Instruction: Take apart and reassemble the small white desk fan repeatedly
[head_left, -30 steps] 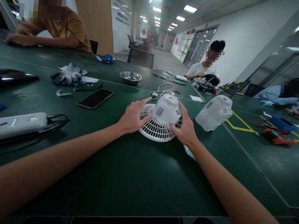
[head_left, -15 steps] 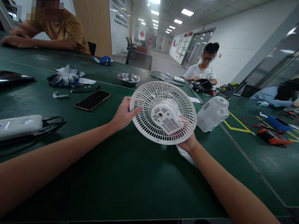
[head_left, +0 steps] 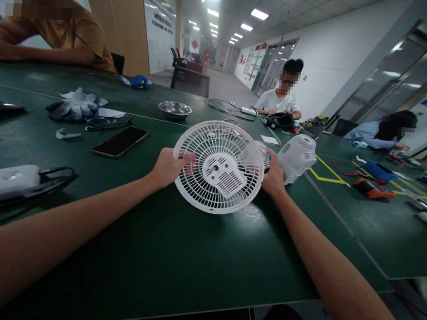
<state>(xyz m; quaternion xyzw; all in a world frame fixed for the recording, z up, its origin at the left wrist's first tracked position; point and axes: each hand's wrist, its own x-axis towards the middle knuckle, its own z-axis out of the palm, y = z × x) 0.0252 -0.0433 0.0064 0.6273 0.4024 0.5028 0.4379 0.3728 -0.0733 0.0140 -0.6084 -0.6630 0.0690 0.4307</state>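
My left hand (head_left: 168,168) grips the left rim of a round white fan grille (head_left: 215,207), thumb in front and fingers behind the slats. The grille is tilted up above the table, its slotted hub plate (head_left: 225,175) facing me. At the grille's right edge, my right hand (head_left: 274,176) is closed round a white plastic housing (head_left: 261,151), which is partly hidden behind the grille. I cannot tell whether the housing is joined to the grille. Just beyond my right hand stands a translucent white plastic cover (head_left: 298,157) with slots in its end.
Left of the grille lie a phone (head_left: 120,141), gloves (head_left: 74,105) and a white power strip (head_left: 5,181). A metal bowl (head_left: 175,109) stands farther back. An orange multimeter (head_left: 373,189) lies at right. Several people sit round the green table (head_left: 189,262).
My right hand has moved from beneath the grille to its right side, where it holds the white housing. The grille has turned slightly, and the view has shifted to the right.
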